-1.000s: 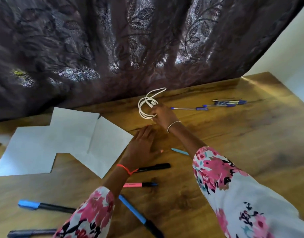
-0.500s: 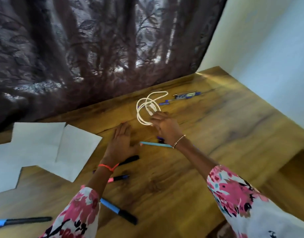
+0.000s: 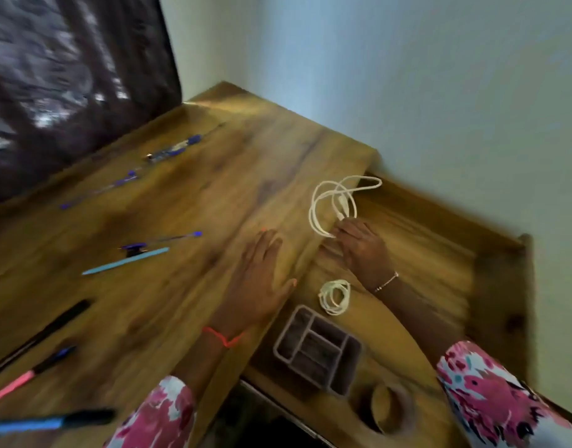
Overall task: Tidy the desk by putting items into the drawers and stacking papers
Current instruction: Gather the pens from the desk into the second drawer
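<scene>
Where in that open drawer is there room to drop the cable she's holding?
The drawer is bare at the far end, beyond the right hand holding the cable. Nearer, it is crowded: a coiled cable, organizer tray and tape roll.

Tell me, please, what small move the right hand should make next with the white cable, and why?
Probably lower the right hand and release the white cable into the open drawer, near the coiled cable already lying there. The hand holds the loops just past the desk edge, above the drawer floor, while the left hand rests flat on the desk.
</scene>
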Tool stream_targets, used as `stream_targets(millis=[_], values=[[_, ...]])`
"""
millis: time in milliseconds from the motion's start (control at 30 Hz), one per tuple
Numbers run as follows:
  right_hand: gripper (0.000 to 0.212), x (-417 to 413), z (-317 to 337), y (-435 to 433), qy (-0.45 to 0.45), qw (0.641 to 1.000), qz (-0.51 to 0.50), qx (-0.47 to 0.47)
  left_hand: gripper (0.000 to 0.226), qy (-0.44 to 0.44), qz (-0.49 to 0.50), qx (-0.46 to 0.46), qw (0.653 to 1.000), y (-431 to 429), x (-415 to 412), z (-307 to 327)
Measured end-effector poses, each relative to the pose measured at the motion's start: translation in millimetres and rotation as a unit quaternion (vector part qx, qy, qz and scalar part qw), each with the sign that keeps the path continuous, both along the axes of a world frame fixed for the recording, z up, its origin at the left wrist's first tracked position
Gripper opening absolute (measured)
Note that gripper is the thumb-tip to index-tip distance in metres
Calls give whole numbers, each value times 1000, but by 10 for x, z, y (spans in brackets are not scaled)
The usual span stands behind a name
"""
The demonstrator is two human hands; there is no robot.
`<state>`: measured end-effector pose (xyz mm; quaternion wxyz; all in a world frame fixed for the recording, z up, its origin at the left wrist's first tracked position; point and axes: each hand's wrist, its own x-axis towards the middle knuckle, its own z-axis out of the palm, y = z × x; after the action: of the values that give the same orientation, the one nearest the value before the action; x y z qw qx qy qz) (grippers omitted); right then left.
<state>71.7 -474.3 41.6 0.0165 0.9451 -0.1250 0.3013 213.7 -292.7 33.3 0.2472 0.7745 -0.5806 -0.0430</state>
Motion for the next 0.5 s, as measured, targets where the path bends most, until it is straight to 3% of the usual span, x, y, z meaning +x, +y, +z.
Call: stream_targets(millis=[133,267,500], values=[[21,-745,-133,-112,1,998,-63,-1,70,17,-84,4,996,-129,-484,-190],[21,-1273,-508,-63,38,994,-94,27,69,28,-99,14,995,-43,-665,-325],[22,-1581,-1074,248,179,975,-92,95,61,55,-93,33,994,248,-793,-442]])
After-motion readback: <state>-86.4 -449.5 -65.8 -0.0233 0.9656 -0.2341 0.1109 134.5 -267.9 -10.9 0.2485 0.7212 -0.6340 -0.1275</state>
